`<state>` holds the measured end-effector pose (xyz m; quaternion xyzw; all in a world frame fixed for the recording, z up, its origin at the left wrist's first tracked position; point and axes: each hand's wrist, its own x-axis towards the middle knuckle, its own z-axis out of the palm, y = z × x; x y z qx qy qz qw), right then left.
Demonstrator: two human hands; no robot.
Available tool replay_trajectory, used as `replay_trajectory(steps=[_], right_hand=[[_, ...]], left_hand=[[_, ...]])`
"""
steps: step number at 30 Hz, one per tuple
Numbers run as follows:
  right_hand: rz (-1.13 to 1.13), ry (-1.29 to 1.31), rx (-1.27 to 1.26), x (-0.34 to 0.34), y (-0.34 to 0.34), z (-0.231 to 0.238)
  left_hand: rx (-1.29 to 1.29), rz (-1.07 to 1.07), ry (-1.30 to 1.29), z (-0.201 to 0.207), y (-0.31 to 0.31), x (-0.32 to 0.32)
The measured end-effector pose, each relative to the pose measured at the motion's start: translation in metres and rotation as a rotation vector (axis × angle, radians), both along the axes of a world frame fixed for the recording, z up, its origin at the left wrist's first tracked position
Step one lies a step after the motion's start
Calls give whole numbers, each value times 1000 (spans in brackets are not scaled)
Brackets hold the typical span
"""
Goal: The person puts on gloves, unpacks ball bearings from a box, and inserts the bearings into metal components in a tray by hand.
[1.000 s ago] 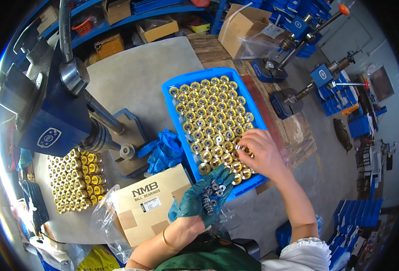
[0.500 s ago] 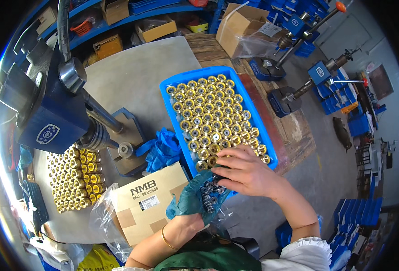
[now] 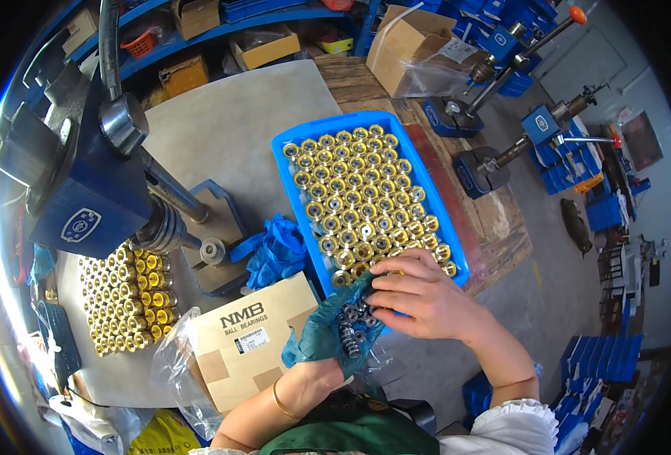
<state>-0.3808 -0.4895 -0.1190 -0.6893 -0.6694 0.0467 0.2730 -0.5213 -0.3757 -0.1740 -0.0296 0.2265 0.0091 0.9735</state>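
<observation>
My left hand [image 3: 314, 335], in a blue-green glove, is cupped around several small silver ball bearings [image 3: 351, 332], some stacked in a short column. Bare and bent at the fingers, my right hand [image 3: 429, 301] reaches over the glove; its fingertips are at the bearings, and what they pinch, if anything, is hidden. Just beyond both hands lies a blue tray [image 3: 284, 171] filled with rows of upright gold-coloured round metal parts [image 3: 356, 182]. Dark or silver centres show in many of them. My right hand covers part of the tray's near end.
Left of the tray stands a blue bench press [image 3: 92, 189], with more gold parts [image 3: 127, 303] beside its base. A crumpled blue glove [image 3: 276, 254] and a cardboard box [image 3: 256, 334] lie between press and tray. Two more presses [image 3: 479, 168] [image 3: 451, 115] stand at the far right.
My right hand has shifted slightly, its fingers curling closer over the bearings in my left glove. My left hand stays nearly still. The whole view has drifted a little.
</observation>
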Motion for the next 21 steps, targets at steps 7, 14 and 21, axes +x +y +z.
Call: replay_trajectory(steps=[7, 14, 21], right_hand=[[72, -125, -37, 1, -3, -10], [54, -128, 21, 2, 2, -10], [-79, 87, 122, 16, 13, -37]], left_hand=[[-16, 14, -11, 1, 1, 2], [-36, 10, 13, 2, -2, -5], [-43, 21, 8, -6, -2, -7]])
